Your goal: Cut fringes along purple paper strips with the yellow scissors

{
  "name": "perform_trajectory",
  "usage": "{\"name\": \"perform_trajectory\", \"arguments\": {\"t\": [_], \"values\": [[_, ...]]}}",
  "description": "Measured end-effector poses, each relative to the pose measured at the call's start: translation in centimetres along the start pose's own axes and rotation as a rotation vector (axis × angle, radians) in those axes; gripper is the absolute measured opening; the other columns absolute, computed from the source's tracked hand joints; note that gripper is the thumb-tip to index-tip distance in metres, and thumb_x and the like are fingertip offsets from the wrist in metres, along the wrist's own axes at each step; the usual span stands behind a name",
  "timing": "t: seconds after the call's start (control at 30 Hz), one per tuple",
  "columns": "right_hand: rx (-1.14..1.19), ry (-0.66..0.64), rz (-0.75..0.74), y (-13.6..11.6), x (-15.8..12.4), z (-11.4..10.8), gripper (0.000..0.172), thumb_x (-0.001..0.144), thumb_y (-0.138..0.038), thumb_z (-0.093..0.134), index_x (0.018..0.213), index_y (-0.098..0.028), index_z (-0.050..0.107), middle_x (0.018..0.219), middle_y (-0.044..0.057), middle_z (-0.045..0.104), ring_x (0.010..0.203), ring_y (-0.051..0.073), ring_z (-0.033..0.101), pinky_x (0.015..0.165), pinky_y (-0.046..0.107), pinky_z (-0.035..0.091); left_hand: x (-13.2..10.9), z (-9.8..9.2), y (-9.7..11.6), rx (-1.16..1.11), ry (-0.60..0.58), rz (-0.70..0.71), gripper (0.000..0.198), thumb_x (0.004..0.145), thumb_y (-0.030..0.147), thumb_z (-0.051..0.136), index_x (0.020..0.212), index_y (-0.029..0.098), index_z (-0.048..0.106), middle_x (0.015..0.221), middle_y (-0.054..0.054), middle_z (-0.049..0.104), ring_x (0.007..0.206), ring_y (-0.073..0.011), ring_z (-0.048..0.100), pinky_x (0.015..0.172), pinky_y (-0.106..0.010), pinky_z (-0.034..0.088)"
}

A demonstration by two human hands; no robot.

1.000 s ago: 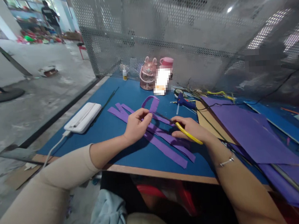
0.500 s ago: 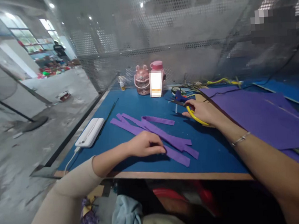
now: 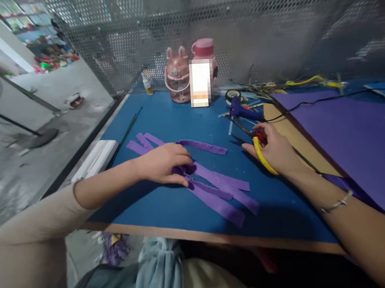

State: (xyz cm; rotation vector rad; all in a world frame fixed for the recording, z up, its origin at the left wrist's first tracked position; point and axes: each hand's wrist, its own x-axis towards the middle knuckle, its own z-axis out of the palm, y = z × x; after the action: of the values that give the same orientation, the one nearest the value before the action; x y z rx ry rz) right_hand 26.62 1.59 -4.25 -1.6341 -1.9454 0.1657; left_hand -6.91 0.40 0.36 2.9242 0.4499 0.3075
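Several purple fabric-like strips [image 3: 219,202] lie crossed on the blue tabletop. My left hand [image 3: 163,165] is closed over their middle, thumb and fingers pinching some of them into a bunch; the exact grip is partly hidden under the fingers. To the right, my right hand [image 3: 276,150] holds a pair of scissors [image 3: 265,161] by its yellow handle. The dark blades point away and to the left, towards a blue glue gun [image 3: 245,112]. One folded strip [image 3: 208,147] lies just beyond my left hand.
Large purple sheets [image 3: 347,136] cover the right side, beside tan card [image 3: 283,126] and a black cable. At the back stand a pink bottle [image 3: 203,49], a pink container [image 3: 178,80], a small glue bottle [image 3: 147,84] and green tape [image 3: 232,96]. A white power bank [image 3: 95,160] lies left.
My left hand has moved left and away from me, onto the middle of the strips, drawing some together. My right hand still holds the scissors. The view has tilted down.
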Motion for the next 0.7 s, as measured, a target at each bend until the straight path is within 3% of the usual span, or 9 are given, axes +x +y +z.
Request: {"name": "perform_trajectory", "arguments": {"t": [0.07,0.13,0.23,0.33,0.4,0.53,0.63,0.7], "values": [[-0.029,-0.037,0.024,-0.4,-0.1,-0.1,0.060,0.071,-0.052,0.071,0.118,-0.021,0.049,0.086,0.006,0.065,0.069,0.022,0.061,0.060,0.031,0.044,-1.5,0.0,0.1,0.161,0.004,0.005,0.020,0.095,0.029,0.046,0.098,0.018,0.062,0.092,-0.008,0.069,0.081,-0.0175,0.062,0.076,-0.032,0.047],[-0.033,-0.052,0.025,-0.7,-0.2,-0.2,0.061,0.071,-0.051,0.070,0.119,-0.021,0.049,0.085,0.006,0.065,0.069,0.022,0.061,0.060,0.030,0.043,-3.0,-0.1,0.1,0.328,0.133,-0.035,0.024,0.096,0.016,0.036,0.094,0.018,0.060,0.078,-0.005,0.067,0.071,-0.0154,0.059,0.070,-0.031,0.044],[-0.018,-0.060,0.019,-1.0,-0.2,-0.5,0.058,0.074,-0.050,0.069,0.120,-0.021,0.047,0.085,0.005,0.065,0.070,0.021,0.061,0.062,0.029,0.042,-4.9,-0.2,0.7,0.469,0.327,-0.113,0.015,0.095,0.024,0.042,0.090,0.019,0.055,0.063,-0.001,0.057,0.058,-0.0149,0.051,0.057,-0.030,0.036],[-0.079,-0.119,0.022,-0.8,-0.1,-0.9,0.060,0.073,-0.050,0.069,0.120,-0.021,0.044,0.083,0.005,0.064,0.071,0.021,0.060,0.061,0.028,0.040,-6.3,0.6,1.8,0.450,0.191,-0.061,0.023,0.089,0.041,0.054,0.079,0.020,0.052,0.063,-0.001,0.054,0.056,-0.0148,0.048,0.055,-0.031,0.033],[-0.141,-0.238,-0.014,-0.6,-0.1,-1.3,0.056,0.073,-0.042,0.069,0.117,-0.022,0.042,0.084,0.004,0.063,0.071,0.020,0.060,0.060,0.027,0.038,-7.0,1.5,2.6,0.400,0.100,-0.055,0.022,0.088,0.033,0.054,0.071,0.020,0.047,0.064,-0.002,0.055,0.057,-0.0149,0.049,0.057,-0.032,0.034],[-0.350,-0.498,-0.113,-1.2,-0.2,-2.1,0.032,0.077,-0.025,0.060,0.104,-0.021,0.041,0.083,0.005,0.063,0.067,0.019,0.058,0.057,0.028,0.033,-8.0,2.9,3.2,0.326,0.152,-0.097,0.023,0.084,0.026,0.050,0.064,0.021,0.041,0.059,-0.002,0.051,0.054,-0.0151,0.046,0.056,-0.032,0.033],[-0.630,-0.583,-0.294,-2.8,-0.3,-2.8,0.008,0.084,-0.019,0.046,0.092,-0.019,0.045,0.081,0.011,0.064,0.071,0.024,0.060,0.058,0.032,0.026,-8.2,2.9,3.3,0.271,0.144,-0.130,0.017,0.083,0.030,0.051,0.069,0.021,0.046,0.062,-0.002,0.053,0.055,-0.0159,0.048,0.057,-0.032,0.036],[-0.779,-0.630,-0.405,-4.0,0.0,-3.2,0.011,0.086,-0.012,0.038,0.089,-0.018,0.047,0.081,0.013,0.065,0.074,0.027,0.061,0.060,0.034,0.024,-8.0,2.8,3.3,0.224,0.107,-0.173,0.009,0.082,0.028,0.050,0.080,0.020,0.052,0.068,-0.003,0.057,0.059,-0.0165,0.052,0.059,-0.031,0.039]]}}
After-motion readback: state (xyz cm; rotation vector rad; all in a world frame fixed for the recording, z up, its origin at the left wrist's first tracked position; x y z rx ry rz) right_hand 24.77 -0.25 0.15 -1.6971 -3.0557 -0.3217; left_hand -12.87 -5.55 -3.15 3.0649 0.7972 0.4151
